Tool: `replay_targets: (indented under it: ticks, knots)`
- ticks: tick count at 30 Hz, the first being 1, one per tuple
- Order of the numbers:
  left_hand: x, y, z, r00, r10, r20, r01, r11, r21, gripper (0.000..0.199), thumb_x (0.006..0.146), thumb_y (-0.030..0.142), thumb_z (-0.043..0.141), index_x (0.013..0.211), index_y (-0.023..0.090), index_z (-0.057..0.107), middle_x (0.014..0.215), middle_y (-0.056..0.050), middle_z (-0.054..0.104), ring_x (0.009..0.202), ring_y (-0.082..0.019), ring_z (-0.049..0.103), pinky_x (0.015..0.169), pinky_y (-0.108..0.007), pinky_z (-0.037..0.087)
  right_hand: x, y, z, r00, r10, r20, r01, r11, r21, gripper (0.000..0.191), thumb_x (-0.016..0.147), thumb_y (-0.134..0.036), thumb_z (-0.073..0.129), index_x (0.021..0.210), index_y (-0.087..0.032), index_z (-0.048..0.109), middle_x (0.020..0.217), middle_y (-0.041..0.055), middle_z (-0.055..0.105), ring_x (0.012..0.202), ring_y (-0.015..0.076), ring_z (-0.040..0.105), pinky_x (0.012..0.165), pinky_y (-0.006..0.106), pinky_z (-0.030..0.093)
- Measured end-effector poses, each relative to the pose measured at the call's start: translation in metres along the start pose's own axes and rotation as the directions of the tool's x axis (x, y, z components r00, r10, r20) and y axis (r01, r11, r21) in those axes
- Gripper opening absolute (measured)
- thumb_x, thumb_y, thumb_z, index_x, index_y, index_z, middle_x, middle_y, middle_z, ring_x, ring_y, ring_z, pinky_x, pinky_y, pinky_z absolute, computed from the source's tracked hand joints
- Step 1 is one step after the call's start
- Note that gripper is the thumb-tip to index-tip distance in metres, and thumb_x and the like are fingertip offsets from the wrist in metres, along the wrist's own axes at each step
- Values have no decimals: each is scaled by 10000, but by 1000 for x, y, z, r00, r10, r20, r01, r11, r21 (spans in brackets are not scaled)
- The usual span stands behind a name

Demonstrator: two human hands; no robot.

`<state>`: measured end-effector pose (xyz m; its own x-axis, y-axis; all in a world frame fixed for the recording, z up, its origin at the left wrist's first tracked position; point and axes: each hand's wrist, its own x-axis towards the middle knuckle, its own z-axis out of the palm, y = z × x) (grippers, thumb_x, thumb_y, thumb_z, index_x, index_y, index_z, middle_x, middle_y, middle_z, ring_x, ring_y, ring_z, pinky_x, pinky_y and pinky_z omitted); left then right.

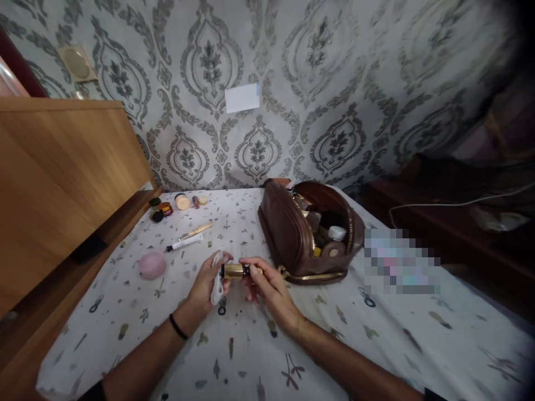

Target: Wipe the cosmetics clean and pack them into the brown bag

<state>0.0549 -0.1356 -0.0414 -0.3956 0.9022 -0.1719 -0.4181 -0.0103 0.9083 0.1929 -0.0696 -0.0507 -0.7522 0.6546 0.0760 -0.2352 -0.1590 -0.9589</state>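
Both hands meet over the patterned sheet, in front of an unzipped brown leather cosmetic bag (284,223). A shiny gold cosmetic tube (234,271) with a dark band lies level between them. My left hand (205,285) grips its left end, with a crumpled white wipe (217,287) against the palm. The fingers of my right hand (270,289) close around the tube's right end. Whether the tube's two parts are joined I cannot tell. Inside the bag are a white-lidded jar (336,233) and other items, partly hidden by its walls.
Left of my hands lie a pink sponge (152,265), a white squeeze tube (187,241) and a slim gold tube (196,230). Several small jars (182,201) stand near the wall. A wooden panel (71,189) borders the left; a blurred-out item (399,262) lies right of the bag.
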Motion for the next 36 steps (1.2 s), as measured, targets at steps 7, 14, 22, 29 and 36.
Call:
replay_targets:
  ticks: [7, 14, 22, 29, 36]
  knots:
    - [-17, 4, 21, 991, -51, 127, 20, 973, 230, 378, 693, 431, 746, 950, 233, 553, 460, 84, 533, 336, -85, 425, 327, -163, 291, -31, -48, -20, 983, -172, 66, 184, 921, -343, 312, 930, -517, 520, 950, -206, 537, 674, -11, 585, 605, 127, 563, 552, 244, 414]
    - [-7, 47, 80, 857, 151, 493, -489, 543, 683, 229, 953, 388, 476, 977, 214, 622, 859, -5, 684, 779, -152, 641, 693, -226, 491, -64, -114, -72, 926, -368, 87, 333, 686, -647, 185, 965, -361, 501, 966, -196, 584, 771, 13, 634, 682, 130, 592, 617, 237, 468]
    - [37, 83, 121, 649, 258, 716, -721, -92, 687, 343, 991, 322, 417, 1285, 225, 566, 1050, -19, 758, 739, -141, 705, 640, -209, 503, -50, -148, -127, 845, -534, 17, 282, 419, -863, 126, 988, -294, 476, 1009, -213, 570, 815, 11, 671, 663, 121, 619, 577, 207, 466]
    - [56, 82, 127, 587, 145, 797, -711, -379, 592, 366, 1005, 364, 365, 1316, 257, 526, 1121, -23, 756, 859, -214, 749, 669, -269, 565, -34, -148, -142, 854, -499, 147, 312, 265, -912, 102, 997, -218, 438, 1009, -198, 537, 840, 19, 647, 671, 109, 601, 580, 199, 454]
    - [61, 78, 113, 560, 121, 820, -751, -345, 564, 361, 981, 302, 397, 1331, 304, 488, 1139, 17, 732, 946, -163, 724, 803, -208, 561, -32, -151, -149, 907, -378, 184, 311, 310, -898, 149, 999, -241, 422, 946, -214, 558, 781, 1, 609, 598, 91, 540, 529, 192, 429]
